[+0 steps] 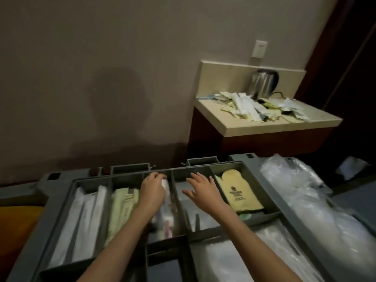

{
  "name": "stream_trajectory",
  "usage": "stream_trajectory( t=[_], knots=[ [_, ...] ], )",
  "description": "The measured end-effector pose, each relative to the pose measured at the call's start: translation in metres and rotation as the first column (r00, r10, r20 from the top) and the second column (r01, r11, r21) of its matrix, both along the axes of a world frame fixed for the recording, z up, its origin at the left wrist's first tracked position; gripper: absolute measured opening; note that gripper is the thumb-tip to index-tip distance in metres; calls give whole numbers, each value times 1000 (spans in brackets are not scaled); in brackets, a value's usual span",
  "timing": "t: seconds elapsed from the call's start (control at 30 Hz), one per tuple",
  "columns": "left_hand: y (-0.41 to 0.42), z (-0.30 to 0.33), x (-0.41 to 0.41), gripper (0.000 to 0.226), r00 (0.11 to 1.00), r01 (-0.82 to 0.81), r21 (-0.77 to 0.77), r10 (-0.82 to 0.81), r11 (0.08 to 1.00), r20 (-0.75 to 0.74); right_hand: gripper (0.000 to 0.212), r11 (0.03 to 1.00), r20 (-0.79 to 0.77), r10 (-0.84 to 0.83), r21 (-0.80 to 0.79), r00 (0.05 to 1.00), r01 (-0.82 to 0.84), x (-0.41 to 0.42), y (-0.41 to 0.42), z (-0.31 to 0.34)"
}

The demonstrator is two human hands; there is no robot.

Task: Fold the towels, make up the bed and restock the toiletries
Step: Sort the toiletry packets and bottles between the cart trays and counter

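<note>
Head view looks down on a grey divided tray that fills the lower half of the frame, with both bare forearms reaching in from the bottom edge. The left hand sits over the middle compartment, its fingers curled around a small white packet at the far end of that slot; more blurred packets lie below it in the same compartment. The right hand hovers just right of it over the next compartment, fingers spread and relaxed, holding nothing. At the left of the tray, long white wrapped items fill 1 compartment, and pale green sachets fill the one beside it. At the right end, a yellow mitt-shaped bag with dark printing lies flat in its own compartment. Clear plastic bags are heaped at the lower right of the frame, outside the tray. In the upper right, a beige counter carries a scattered pile of loose sachets and a steel kettle against the wall, beneath a wall socket.
</note>
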State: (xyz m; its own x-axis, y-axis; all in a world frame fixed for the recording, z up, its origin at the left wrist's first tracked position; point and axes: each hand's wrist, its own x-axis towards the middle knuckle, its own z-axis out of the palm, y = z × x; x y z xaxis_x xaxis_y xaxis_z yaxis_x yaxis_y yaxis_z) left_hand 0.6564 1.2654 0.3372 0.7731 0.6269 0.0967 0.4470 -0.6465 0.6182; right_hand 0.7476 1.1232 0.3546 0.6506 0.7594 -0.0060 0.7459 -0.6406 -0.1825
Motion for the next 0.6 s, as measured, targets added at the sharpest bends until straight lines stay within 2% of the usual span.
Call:
stream_trajectory(
  t=[0.13, 0.3, 0.6],
  knots=[
    [-31, 27, 64, 41, 988, 152, 74, -148, 986, -49, 45, 998, 58, -44, 55, 997, 41, 67, -46, 29],
    [-75, 60, 164, 38, 960, 278, 72, -273, 958, -63, 40, 996, 64, -62, 60, 996, 58, 183, -108, 58],
    [-133, 112, 355, 39, 974, 224, 200, -219, 954, -50, 36, 992, 117, -15, 129, 993, 0, 386, -149, 89]
  ],
)
